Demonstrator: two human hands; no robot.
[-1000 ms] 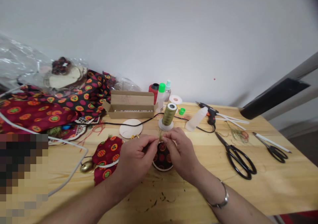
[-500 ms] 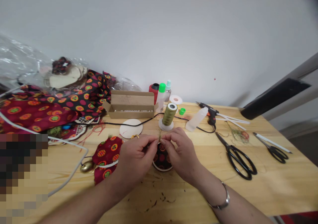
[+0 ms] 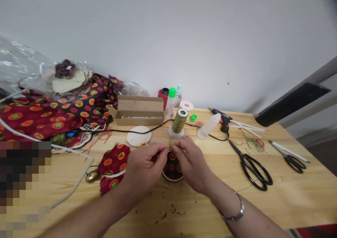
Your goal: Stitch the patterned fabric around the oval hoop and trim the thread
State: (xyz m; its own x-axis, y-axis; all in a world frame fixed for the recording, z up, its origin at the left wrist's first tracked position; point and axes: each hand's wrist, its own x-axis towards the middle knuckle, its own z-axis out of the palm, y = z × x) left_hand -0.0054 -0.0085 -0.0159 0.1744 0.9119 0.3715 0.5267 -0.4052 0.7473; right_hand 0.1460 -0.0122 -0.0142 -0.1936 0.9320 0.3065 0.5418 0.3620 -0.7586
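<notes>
My left hand (image 3: 147, 160) and my right hand (image 3: 191, 164) meet above a dark patterned fabric piece (image 3: 172, 168) with a pale rim. Thumb and forefinger of each are pinched together at a small tuft of olive thread (image 3: 170, 145) at the top of this piece. Behind the fingertips stands an olive thread spool (image 3: 178, 123) on a white base. Left of my left hand lie red patterned fabric pieces (image 3: 113, 162) with a brass bell (image 3: 92, 176). My hands cover part of the dark piece.
Large black-handled scissors (image 3: 252, 167), smaller scissors (image 3: 293, 163) and a glue gun (image 3: 222, 117) lie to the right. A white squeeze bottle (image 3: 209, 126) leans nearby. Behind are a cardboard box (image 3: 139, 118) and a white disc (image 3: 139, 136). Patterned cloth (image 3: 39, 116) is heaped at left.
My right fingertips have shifted slightly and sit a little apart from the left ones, with the thread tuft showing between. The left hand has hardly moved.
</notes>
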